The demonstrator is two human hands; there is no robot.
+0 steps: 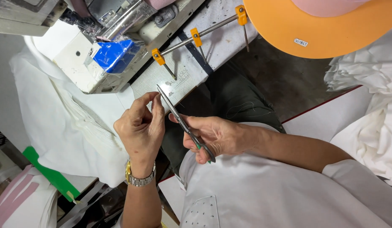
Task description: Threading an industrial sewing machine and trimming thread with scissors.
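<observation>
Snips (pixel 185 124) | thin, stiff steel, light, sharp-tipped | right hand (pixel 213 137) fingers clenched round the handle end | left hand (pixel 141 128) fingers pinched at the blade tip, likely on thread

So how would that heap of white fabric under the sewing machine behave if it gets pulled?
The heap of white fabric would probably be floppy: it drapes and wrinkles over the table edge. It looks light for its bulk, being thin layered sheets. It may well slide as a stack, since the pleated layers lie loose beside the left hand.
</observation>
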